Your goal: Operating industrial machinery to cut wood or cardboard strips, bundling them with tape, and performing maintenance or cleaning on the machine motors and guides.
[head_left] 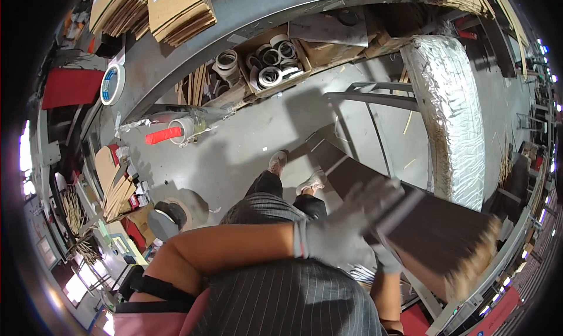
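Your striped apron (pixel 287 298) is nearest. Your left hand (pixel 343 230), fingers outstretched, crosses the brown bundle (pixel 441 233) slanting at your right, perhaps steadying it; I cannot tell what your half-hidden right hand (pixel 386 259) grips.

Left hand (pixel 346 230): fingers blurred
Right hand (pixel 387 259): mostly hidden, probably behind left glove
Dark bundle (pixel 440 230): pale end blurred

Long dark-brown bundle (pixel 443 233), pale bands (pixel 402 214) across, slanting diagonally, blurred tan end (pixel 474 258)
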{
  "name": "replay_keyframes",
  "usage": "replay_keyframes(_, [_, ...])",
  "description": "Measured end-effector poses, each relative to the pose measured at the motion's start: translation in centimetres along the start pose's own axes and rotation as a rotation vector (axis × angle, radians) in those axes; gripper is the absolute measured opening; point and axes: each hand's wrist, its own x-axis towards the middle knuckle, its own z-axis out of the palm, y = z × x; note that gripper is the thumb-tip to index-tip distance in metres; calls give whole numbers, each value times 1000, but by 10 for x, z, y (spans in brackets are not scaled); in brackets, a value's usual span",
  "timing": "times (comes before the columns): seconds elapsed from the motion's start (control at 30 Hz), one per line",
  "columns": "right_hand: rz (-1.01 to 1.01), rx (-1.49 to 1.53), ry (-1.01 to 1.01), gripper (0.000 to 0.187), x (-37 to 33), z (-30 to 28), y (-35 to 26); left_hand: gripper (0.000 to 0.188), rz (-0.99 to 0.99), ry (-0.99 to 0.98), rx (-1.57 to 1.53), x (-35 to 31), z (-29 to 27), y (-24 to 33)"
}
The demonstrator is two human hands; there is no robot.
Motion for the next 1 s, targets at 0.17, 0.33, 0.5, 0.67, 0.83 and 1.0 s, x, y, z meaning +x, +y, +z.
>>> replay_keyframes(0.17, [14, 152, -45, 52, 15, -7, -21, 90, -35, 90, -102, -3, -8, -9])
replay_keyframes(0.33, [-41, 117, -70, 42, 56, -21, -86, 91, -170, 209, -190, -2, 23, -60])
replay_keyframes(0.5, [-29, 319, 575, 39, -7, -137, -16, 80, 124, 22, -345, 63, 63, 48])
replay_keyframes(0.67, [230, -630, 1490, 24, -292, -303, 70, 49, -102, -773, -844, 48, 171, 61])
replay_keyframes(0.83, [1214, -1605, 1226, 13, -456, -265, 189, 56, -139, -290, -1756, 89, 173, 69])
replay_keyframes(1.0, [1526, -1829, 638, 18, -468, -180, 248, 50, -189, -157, -1737, 166, 126, 57])
